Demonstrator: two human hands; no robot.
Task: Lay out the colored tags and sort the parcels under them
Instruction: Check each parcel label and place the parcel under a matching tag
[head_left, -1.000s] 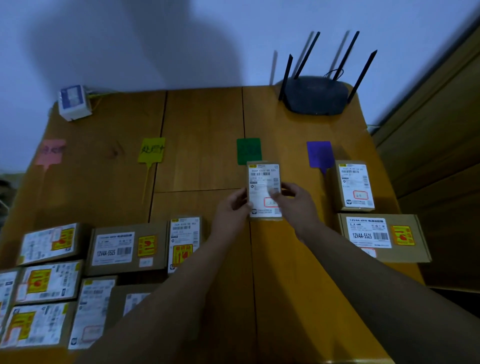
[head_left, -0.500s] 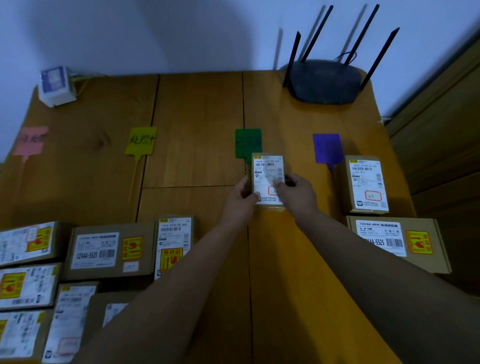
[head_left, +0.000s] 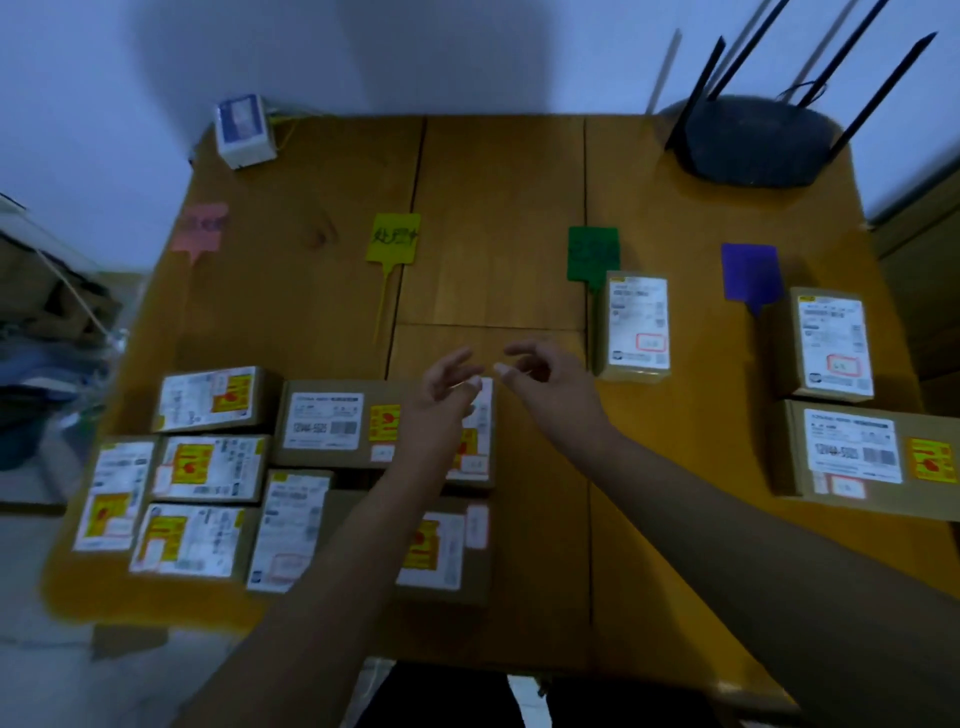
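Note:
Four tags lie in a row on the wooden table (head_left: 498, 218): pink tag (head_left: 200, 227), yellow tag (head_left: 393, 238), green tag (head_left: 592, 253), purple tag (head_left: 751, 272). A small parcel (head_left: 635, 325) lies just below the green tag. Two parcels, a small one (head_left: 831, 343) and a wide one (head_left: 862, 457), lie under the purple tag. Several unsorted parcels (head_left: 218, 467) cluster at the front left. My left hand (head_left: 441, 395) hovers over a parcel in that cluster, fingers apart and empty. My right hand (head_left: 545, 379) is beside it, also empty.
A black router (head_left: 753, 140) with antennas stands at the back right corner. A small white box (head_left: 244, 130) sits at the back left corner. The table's front edge is near my body; clutter lies on the floor to the left.
Both hands let go of the small parcel under the green tag and drew back toward the front-left cluster. The camera view tilted down and left.

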